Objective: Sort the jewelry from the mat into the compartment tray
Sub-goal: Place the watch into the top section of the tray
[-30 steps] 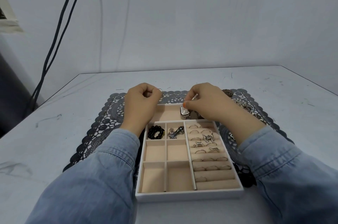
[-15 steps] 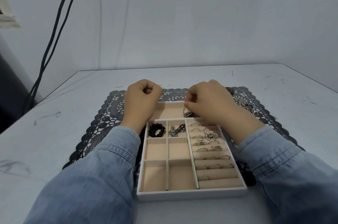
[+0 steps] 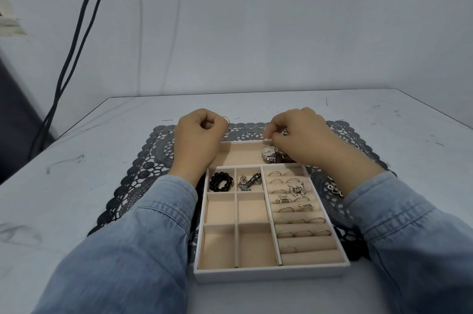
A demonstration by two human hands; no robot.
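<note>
Head view: the pale grey scuffed counter [image 3: 76, 185] fills the frame. A dark openwork lace mat [image 3: 153, 160] is spread across it, its near edge hidden behind two blue denim sleeves [image 3: 143, 237] that run off the bottom.

On the mat sits the white-framed tray with beige velvet compartments [image 3: 271, 275]. The four near-left compartments hold nothing.

The left hand [image 3: 197, 134] hovers over the tray's far-left corner. Its fingers are curled tight on a thin metal hoop [image 3: 225, 119] that pokes out past the knuckles.

The right hand [image 3: 302, 134] is at the far rim, fingers bunched narrow at the end of a silver square-faced watch [image 3: 268, 153]. Whether they actually grip it can't be made out. The watch lies in the long far compartment. A darker piece just beside it is mostly hidden under the hand.

A black bead bracelet [image 3: 221, 181] has its own small compartment. Next door is a silver chain bracelet [image 3: 249, 181], and the pale marks on its dark bar are too small to read.

The right-hand ring rolls carry a chunky winged silver ring [image 3: 297, 190] and rows of plain thin rings [image 3: 303, 233].

Out on the mat, beside the right sleeve, is a small silver linked piece [image 3: 334, 189], partly covered.
</note>
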